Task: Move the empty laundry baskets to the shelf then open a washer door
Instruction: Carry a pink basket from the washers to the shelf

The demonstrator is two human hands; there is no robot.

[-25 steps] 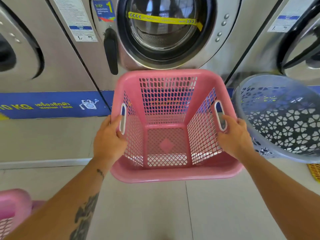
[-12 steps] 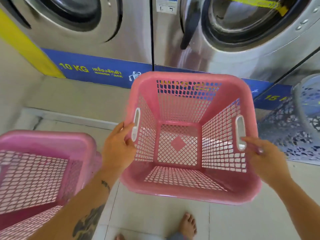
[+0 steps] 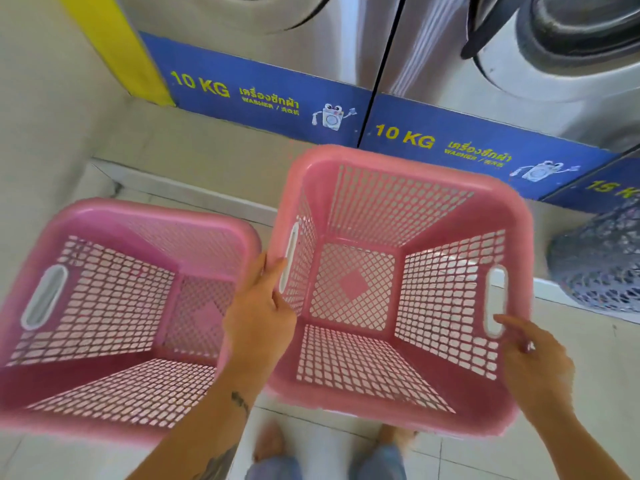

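Second pink basket (image 3: pixel 114 306) close beside left hand (image 3: pixel 258 317)

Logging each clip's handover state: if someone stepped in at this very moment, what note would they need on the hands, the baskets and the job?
Left hand: on the left handle slot of the right pink basket, fingers at the rim; grip looks loose.
Right hand: fingers at the right handle slot, spread, not clearly closed.
Second pink basket: empty, just left of the first, untouched.
Grey basket: at the right edge, by the washers.
Done: nothing finished; no shelf in view.
Left: carry the baskets to the shelf, then open a washer door; both visible doors look shut.
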